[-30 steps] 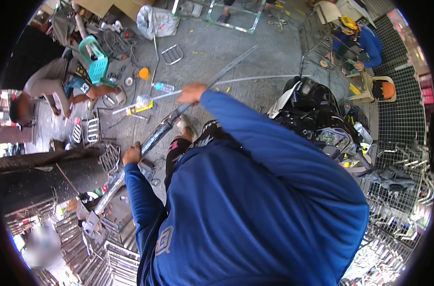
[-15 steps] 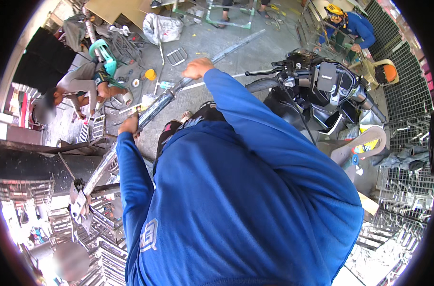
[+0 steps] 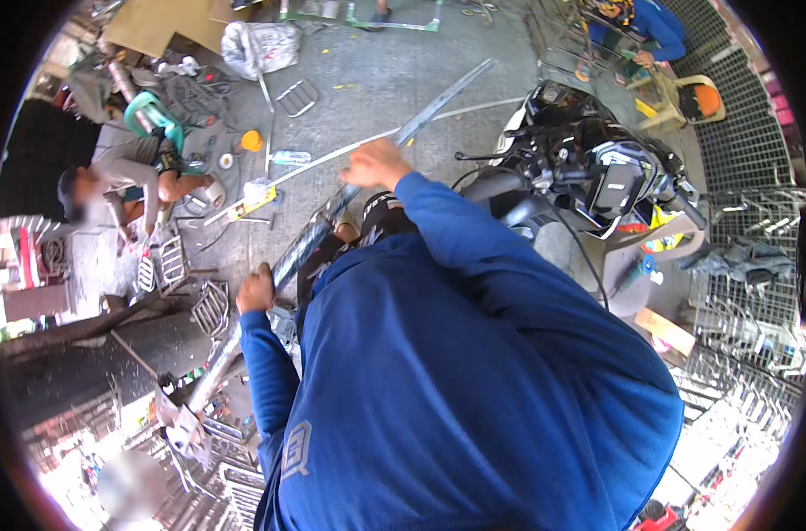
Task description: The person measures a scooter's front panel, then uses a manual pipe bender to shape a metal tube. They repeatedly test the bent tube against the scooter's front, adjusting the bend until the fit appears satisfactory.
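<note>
A long shiny metal tube (image 3: 302,250), seemingly wrapped in clear film, slants from the lower left up to the upper middle. My left hand (image 3: 256,290) is closed round its nearer part. Farther along it, my right hand (image 3: 376,164) is closed on it too, the knuckles upward. Whether it is one tube or several together I cannot tell. The far end lies over the grey floor; the near end reaches toward metal racks at the lower left. Both my arms are in blue sleeves.
A motorcycle (image 3: 589,168) stands close on my right. A seated person (image 3: 133,177) works at the left, another in blue (image 3: 655,31) at the far right. On the floor are a plastic bottle (image 3: 291,157), a yellow cup (image 3: 251,142), and a thin pale bar (image 3: 332,155).
The view has shifted, so my hands and the tube sit slightly lower in it. Both hands keep their hold on the tube.
</note>
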A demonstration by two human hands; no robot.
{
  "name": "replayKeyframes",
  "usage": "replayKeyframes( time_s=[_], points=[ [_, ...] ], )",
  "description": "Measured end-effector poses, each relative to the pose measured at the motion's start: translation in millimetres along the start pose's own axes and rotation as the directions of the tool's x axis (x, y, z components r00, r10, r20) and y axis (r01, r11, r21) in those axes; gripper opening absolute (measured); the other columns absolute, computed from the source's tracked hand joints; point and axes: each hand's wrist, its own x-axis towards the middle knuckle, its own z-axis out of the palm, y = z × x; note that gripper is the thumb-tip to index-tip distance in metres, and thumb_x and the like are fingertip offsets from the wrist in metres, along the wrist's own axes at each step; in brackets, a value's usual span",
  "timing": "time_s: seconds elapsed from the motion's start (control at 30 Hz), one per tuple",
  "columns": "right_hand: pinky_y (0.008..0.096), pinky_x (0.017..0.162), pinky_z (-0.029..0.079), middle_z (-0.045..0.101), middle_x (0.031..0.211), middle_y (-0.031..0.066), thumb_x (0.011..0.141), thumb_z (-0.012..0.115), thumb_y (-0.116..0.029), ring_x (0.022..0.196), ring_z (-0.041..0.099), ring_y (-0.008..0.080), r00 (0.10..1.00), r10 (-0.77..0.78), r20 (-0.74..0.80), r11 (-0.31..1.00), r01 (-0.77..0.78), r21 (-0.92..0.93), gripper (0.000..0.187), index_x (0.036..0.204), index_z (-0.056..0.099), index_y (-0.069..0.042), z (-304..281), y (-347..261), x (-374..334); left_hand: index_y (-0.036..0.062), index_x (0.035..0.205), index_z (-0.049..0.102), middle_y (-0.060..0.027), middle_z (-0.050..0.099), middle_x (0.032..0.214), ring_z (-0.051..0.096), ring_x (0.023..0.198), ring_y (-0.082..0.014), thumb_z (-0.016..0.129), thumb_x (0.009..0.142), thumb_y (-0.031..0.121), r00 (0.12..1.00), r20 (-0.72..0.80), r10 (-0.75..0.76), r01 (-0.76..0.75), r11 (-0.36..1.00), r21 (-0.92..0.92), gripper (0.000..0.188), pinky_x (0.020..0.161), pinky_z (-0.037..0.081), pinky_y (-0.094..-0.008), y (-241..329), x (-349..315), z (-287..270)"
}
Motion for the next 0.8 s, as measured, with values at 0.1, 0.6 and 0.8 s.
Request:
replayKeyframes(
  time_s=[0.1, 0.6, 0.8],
  points=[
    [0.048, 0.066, 0.054, 0.072, 0.075, 0.0161, 0.087, 0.054, -0.051, 0.073, 0.071, 0.0378, 0.999, -0.045, 0.023, 0.999, 0.045, 0.003, 0.051, 0.072, 0.077, -0.008, 8.4, 3.2, 21.6, 0.0013, 0.115, 0.071, -0.0321, 0.067, 0.117, 0.062, 0.116, -0.0484, 0.029, 0.099, 0.054, 0.994, 0.045, -0.098, 0.101, 0.993, -0.06, 0.069, 0.102, 0.045, -0.0554, -6.8, 16.1, 0.9],
    [0.058, 0.078, 0.049, 0.068, 0.083, 0.0306, 0.093, 0.048, -0.05, 0.081, 0.066, 0.0509, 0.957, -0.1, 0.273, 0.976, 0.148, -0.16, 0.059, 0.085, 0.076, 0.0, 42.4, 0.8, 115.5, 0.0051, 0.099, 0.075, -0.0222, 0.073, 0.101, 0.07, 0.095, -0.0399, 0.039, 0.099, 0.049, 0.998, 0.018, 0.062, -0.049, 0.907, -0.418, 0.057, 0.082, 0.055, -0.0517, -15.7, 41.7, -17.5],
    [0.0566, 0.082, 0.049, 0.067, 0.086, 0.0325, 0.095, 0.046, -0.046, 0.087, 0.065, 0.0524, 0.894, -0.146, 0.423, 0.984, 0.177, -0.036, 0.057, 0.088, 0.075, 0.002, 59.5, -0.2, 158.0, 0.0057, 0.08, 0.075, -0.018, 0.073, 0.082, 0.071, 0.077, -0.0391, 0.04, 0.098, 0.046, 0.984, -0.126, -0.125, 0.049, 0.872, -0.487, 0.056, 0.074, 0.055, -0.0518, -16.1, 57.5, -0.6]
  ],
)
